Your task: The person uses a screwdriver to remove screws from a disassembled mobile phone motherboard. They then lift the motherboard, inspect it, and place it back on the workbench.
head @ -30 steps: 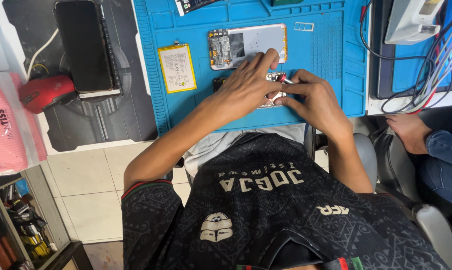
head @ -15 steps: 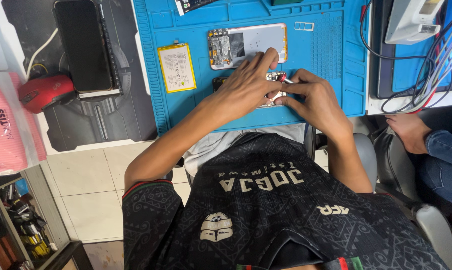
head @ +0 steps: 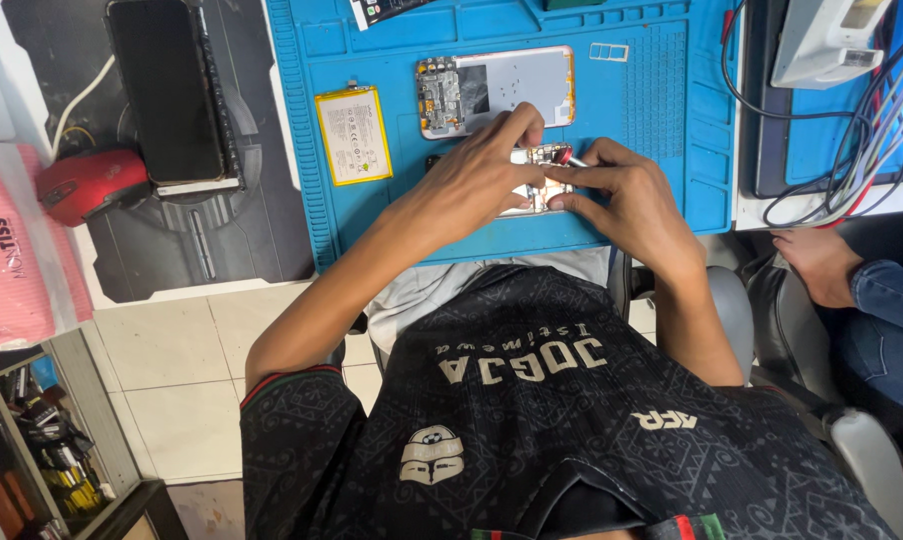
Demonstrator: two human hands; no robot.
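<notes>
Hands (head: 482, 180) on phone (head: 542, 175), yellow-edged battery (head: 353, 135) left

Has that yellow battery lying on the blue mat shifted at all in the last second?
No. The yellow battery lies at the same spot on the blue mat, just left of the opened phone shell, as before.

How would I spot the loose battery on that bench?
Find the blue work mat. On its left part, beside the opened phone body, lies the battery: a flat yellowish rectangle, the only yellow piece there, apart from the left hand.
</notes>
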